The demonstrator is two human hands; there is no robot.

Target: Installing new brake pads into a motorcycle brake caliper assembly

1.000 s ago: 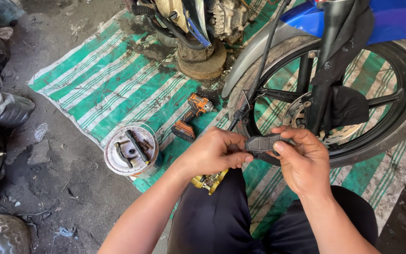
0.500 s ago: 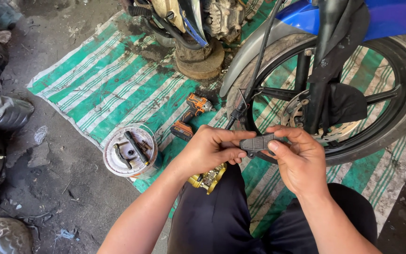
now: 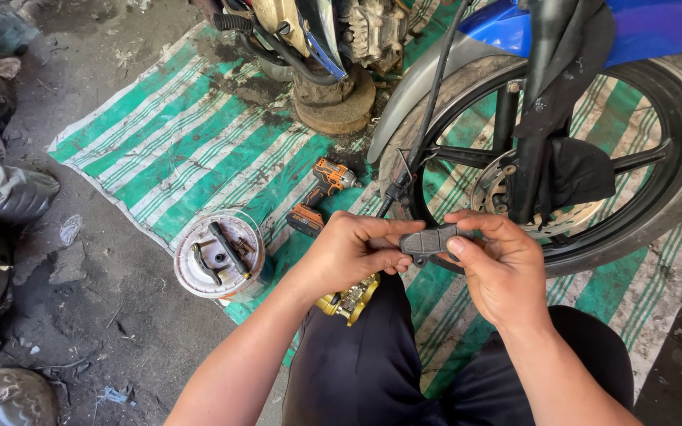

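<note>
Since a second ago your hands have risen a little and the pad point(image 3: 429, 241) has tipped flatter between them; the rest of the scene lies as it did. From the head camera, your left hand point(image 3: 354, 255) pinches the pad's left end with thumb and curled fingers, and your right hand point(image 3: 497, 270) grips its right end, thumb on the near edge and fingers point(image 3: 479, 223) bent over the far side, so both hands are closed on the small dark pad. It sits in the middle of the scene, above your knee, just near of the wheel point(image 3: 562, 150), which fills the far right with its disc point(image 3: 530, 197) behind the fork. A gold caliper point(image 3: 349, 298) lies just under your left wrist on the striped mat point(image 3: 175, 150). Further off to the left lies an orange drill point(image 3: 321, 193), and left of your forearm stands a white tub point(image 3: 219, 256) holding dark tools, at the mat's near edge by the bare dirt.
</note>
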